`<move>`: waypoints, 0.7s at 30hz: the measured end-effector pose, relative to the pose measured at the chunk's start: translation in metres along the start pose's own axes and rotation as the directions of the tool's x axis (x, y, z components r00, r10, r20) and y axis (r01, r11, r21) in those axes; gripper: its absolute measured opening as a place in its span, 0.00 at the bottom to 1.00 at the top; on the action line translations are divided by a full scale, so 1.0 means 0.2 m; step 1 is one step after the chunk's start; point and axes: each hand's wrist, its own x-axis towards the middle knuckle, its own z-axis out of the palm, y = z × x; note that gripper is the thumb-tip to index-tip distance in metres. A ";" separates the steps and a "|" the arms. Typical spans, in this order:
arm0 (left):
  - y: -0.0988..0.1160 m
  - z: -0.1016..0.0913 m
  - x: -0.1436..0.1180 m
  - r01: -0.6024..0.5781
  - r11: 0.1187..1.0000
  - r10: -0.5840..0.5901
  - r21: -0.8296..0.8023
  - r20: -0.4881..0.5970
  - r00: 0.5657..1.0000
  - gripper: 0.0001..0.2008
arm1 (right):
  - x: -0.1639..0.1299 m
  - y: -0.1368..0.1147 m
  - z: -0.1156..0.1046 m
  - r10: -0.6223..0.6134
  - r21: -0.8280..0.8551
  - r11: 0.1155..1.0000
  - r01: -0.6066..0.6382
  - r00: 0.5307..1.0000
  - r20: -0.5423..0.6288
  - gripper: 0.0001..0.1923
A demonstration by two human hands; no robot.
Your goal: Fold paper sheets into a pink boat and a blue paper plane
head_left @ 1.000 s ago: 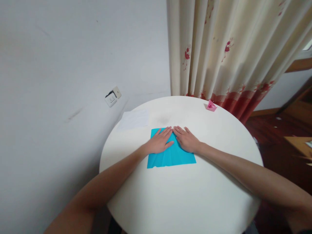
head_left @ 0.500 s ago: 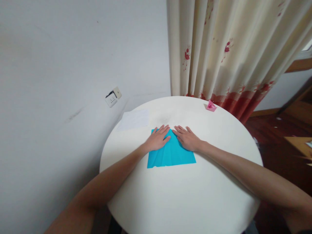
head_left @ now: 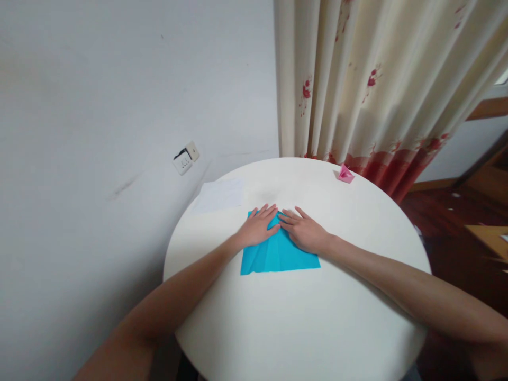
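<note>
A sheet of blue paper point(head_left: 273, 257) with faint creases lies flat on the round white table point(head_left: 301, 323). My left hand point(head_left: 257, 227) rests on its upper left part, fingers spread and pointing away from me. On the upper right part lies my right hand point(head_left: 302, 229), palm down, its fingers stretched toward the paper's top middle. Both hands hide much of the far half of the sheet. Neither one grips anything.
A pink folded paper boat point(head_left: 346, 174) stands near the far right table edge. White paper point(head_left: 220, 194) lies at the far left. A wall with a socket point(head_left: 183, 162) borders the left side; a floral curtain point(head_left: 357, 95) hangs behind.
My right hand has slid slightly, its fingers now angled more to the left over the paper's top. My left hand stays in place on the sheet. The view has shifted a little.
</note>
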 end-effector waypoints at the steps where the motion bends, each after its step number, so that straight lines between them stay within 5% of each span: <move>1: 0.00 0.00 0.00 -0.003 1.000 0.003 0.002 0.002 1.000 0.32 | 0.00 0.00 0.00 -0.007 -0.008 1.000 0.007 1.000 -0.008 0.21; 21: 0.02 -0.03 -0.03 0.037 0.999 -0.037 0.008 0.012 0.999 0.31 | -0.01 0.06 -0.03 0.028 0.109 0.993 -0.034 0.998 0.056 0.28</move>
